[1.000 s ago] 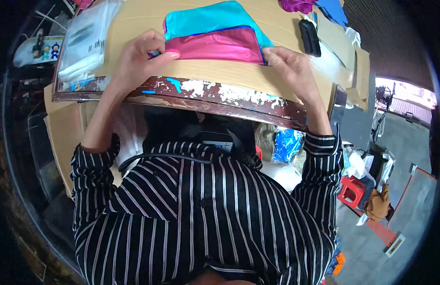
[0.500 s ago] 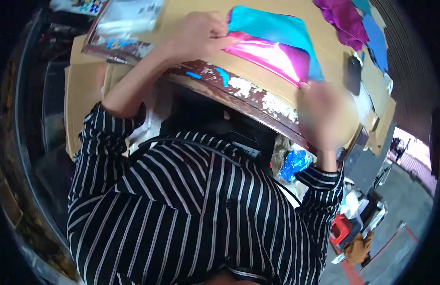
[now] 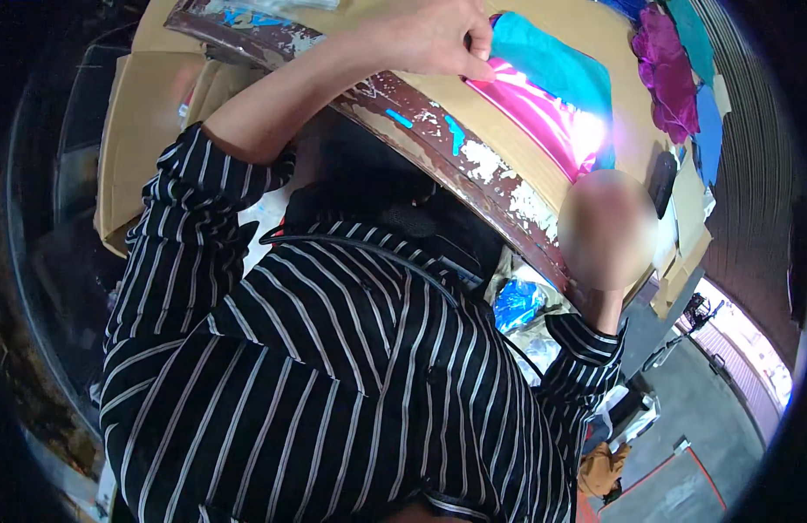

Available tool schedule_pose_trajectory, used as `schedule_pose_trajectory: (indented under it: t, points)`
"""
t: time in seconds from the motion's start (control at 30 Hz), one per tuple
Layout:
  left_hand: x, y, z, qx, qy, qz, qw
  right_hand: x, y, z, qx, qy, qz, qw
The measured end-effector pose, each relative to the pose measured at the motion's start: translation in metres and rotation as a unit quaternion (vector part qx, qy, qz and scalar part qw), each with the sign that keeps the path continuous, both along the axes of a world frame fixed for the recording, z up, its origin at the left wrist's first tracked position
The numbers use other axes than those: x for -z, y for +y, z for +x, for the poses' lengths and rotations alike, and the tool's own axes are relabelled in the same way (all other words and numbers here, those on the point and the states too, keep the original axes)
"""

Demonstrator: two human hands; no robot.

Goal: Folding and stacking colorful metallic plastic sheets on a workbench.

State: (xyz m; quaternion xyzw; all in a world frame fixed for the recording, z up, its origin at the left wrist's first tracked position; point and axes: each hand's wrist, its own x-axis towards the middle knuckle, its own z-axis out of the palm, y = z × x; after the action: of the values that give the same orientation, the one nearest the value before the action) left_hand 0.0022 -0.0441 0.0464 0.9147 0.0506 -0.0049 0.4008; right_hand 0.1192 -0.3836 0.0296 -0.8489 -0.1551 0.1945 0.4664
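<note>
A shiny pink piece of cloth or foil (image 3: 530, 112) lies with a teal piece (image 3: 560, 61) along its far side, both on a cardboard sheet. My left hand (image 3: 440, 39) is closed, thumb and fingers pinching the left corner of the pink piece. At the right end, beside the lower right corner of the pink piece, is my right hand (image 3: 608, 228). It is smeared, so its fingers cannot be made out. Light glares off the right part of the pink piece.
Cardboard (image 3: 429, 98) covers the worn brown tabletop, whose chipped near edge (image 3: 499, 181) carries strips of blue tape. Crumpled magenta material (image 3: 665, 74) lies at the far right, near a dark object (image 3: 662, 185). A cardboard box (image 3: 146, 139) stands on the left.
The view has shifted, so the table and material sit further right. My left hand stays at the left corner and my right hand at the right end.
</note>
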Motion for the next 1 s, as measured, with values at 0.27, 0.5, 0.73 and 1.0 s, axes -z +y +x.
schedule_pose_trajectory:
  t: [0.27, 0.5, 0.73, 1.0]
  points:
    - [0.025, 0.002, 0.016, 0.092, -0.151, 0.031, 0.984, 0.006, 0.002, -0.003, -0.02, -0.067, -0.031, 0.997]
    - [0.041, -0.063, 0.072, 0.347, -0.325, 0.084, 0.876, 0.005, 0.0, -0.005, -0.034, -0.104, -0.029, 0.994]
    - [0.06, -0.062, 0.081, 0.393, -0.234, 0.033, 0.889, -0.007, 0.011, -0.019, -0.11, -0.406, -0.208, 0.883]
    - [0.048, -0.067, 0.085, 0.397, -0.214, 0.062, 0.89, 0.007, 0.019, -0.091, -0.187, -0.317, -0.108, 0.924]
